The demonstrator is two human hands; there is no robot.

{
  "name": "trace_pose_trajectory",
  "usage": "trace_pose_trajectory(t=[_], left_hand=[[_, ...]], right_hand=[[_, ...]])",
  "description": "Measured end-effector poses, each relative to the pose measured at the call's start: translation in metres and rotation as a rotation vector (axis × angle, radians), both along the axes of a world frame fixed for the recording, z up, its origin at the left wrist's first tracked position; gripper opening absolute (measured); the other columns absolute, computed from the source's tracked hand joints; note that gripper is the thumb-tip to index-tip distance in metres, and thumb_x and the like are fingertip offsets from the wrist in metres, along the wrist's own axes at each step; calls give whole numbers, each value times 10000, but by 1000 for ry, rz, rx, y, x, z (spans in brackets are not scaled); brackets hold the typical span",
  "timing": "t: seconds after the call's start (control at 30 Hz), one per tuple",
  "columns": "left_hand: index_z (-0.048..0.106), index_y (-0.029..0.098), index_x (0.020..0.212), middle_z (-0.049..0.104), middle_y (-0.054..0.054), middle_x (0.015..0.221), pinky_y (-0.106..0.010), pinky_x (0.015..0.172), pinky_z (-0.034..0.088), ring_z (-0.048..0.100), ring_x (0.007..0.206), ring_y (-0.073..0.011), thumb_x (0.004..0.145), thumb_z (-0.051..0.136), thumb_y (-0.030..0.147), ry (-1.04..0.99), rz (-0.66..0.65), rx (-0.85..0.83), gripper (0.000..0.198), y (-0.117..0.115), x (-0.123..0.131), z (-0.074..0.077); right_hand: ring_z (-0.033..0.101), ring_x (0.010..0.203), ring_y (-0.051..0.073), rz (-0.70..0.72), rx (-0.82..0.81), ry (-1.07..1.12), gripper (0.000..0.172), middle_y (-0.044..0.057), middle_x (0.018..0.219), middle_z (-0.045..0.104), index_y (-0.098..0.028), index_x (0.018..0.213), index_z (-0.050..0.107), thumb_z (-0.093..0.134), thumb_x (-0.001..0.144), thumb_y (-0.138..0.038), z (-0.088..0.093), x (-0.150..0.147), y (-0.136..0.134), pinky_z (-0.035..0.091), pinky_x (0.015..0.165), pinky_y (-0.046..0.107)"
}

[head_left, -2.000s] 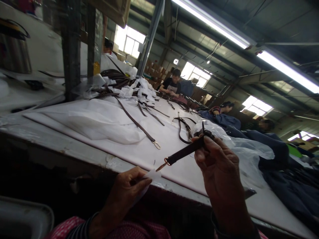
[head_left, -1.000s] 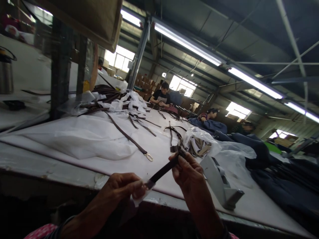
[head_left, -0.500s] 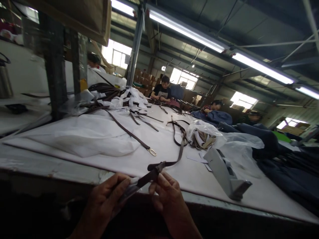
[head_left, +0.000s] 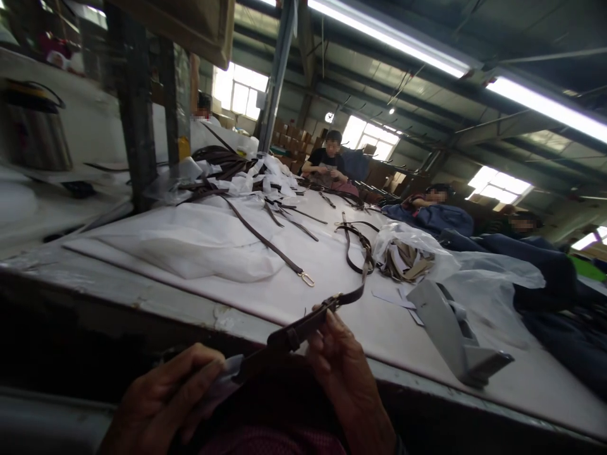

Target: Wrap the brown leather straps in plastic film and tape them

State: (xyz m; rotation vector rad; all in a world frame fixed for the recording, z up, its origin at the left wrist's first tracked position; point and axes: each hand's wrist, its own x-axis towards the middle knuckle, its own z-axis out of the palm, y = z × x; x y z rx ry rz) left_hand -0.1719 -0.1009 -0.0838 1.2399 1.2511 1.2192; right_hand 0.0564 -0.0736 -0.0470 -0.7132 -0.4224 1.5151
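A dark brown leather strap (head_left: 303, 328) with a buckle and a keeper loop stretches between my hands at the table's front edge. My left hand (head_left: 173, 388) is closed on its near end, pinching a piece of whitish wrapping (head_left: 227, 373) around it. Close to the buckle (head_left: 331, 303), my right hand (head_left: 348, 366) grips the strap between thumb and fingers. Beyond the buckle the strap runs back over the white tabletop into a loose coil (head_left: 353, 253). Left of that lies another brown strap (head_left: 260, 237), ending in a gold-coloured metal loop (head_left: 307, 278).
A grey tape dispenser (head_left: 446, 335) stands at the right, beside a clear plastic bag (head_left: 408, 256) of strips. White plastic sheeting (head_left: 190, 243) covers the left part of the table. Straps and white wrapping are heaped behind it. Dark blue fabric (head_left: 559, 335) lies far right. Co-workers sit beyond.
My left hand has moved left and down, away from my right hand, and more of the strap shows between them. The whole view has swung left.
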Motion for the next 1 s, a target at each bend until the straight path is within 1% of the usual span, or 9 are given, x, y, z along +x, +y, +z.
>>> trace_pose_trajectory(t=[0.13,0.27,0.4,0.47,0.57,0.7,0.83,0.93,1.0], left_hand=[[677,188,688,519,31,510,-204,469,364,459,473,-106,824,667,681,-94,-91,-76,512,7,13,2],[699,164,731,605,1,638,-210,559,429,528,614,-134,842,704,593,-217,-184,-99,442,22,24,8],[701,148,740,645,-7,671,-207,580,416,520,620,-122,866,708,543,-296,-339,-117,414,35,30,14],[706,150,763,679,-14,687,-206,583,415,543,621,-123,867,715,528,-360,-374,-155,393,38,34,17],[725,154,795,698,-12,692,-204,590,421,571,627,-127,861,731,519,-411,-391,-159,371,38,39,23],[732,150,810,692,-7,677,-203,571,410,574,610,-125,857,735,527,-431,-395,-157,380,39,43,26],[720,139,839,695,-21,667,-213,579,405,563,602,-122,883,707,535,-426,-437,-167,398,39,45,23],[711,155,912,681,1,732,-213,602,412,558,652,-122,776,833,450,-477,-500,-119,347,37,48,19],[704,176,998,671,17,790,-217,636,424,555,708,-129,694,897,333,-463,-527,-72,393,34,51,16]], right_hand=[[446,499,10,-63,48,-174,306,19,865,710,-148,880,691,914,710,-270,27,13,1,297,378,108],[483,458,37,-64,101,-469,292,11,769,691,-168,865,643,855,788,-353,49,17,0,304,383,148],[551,468,73,-32,202,-697,256,31,763,706,-173,894,629,786,861,-371,67,25,-3,343,392,173],[560,470,90,-10,241,-798,245,35,714,701,-170,938,621,755,891,-369,73,28,-4,362,399,181],[595,493,116,6,260,-888,245,29,692,699,-184,979,581,738,908,-359,76,28,-4,396,411,187],[646,531,127,16,260,-899,280,53,831,740,-199,999,546,744,904,-372,73,23,-2,433,413,187],[649,541,132,-4,267,-908,270,41,786,731,-197,1003,551,738,911,-368,72,25,-1,459,421,190],[642,530,136,-53,261,-905,285,25,717,707,-191,982,562,760,892,-376,72,28,-2,457,408,189],[636,517,135,-68,251,-902,294,12,678,691,-191,979,565,771,882,-378,72,29,-4,457,405,188]])
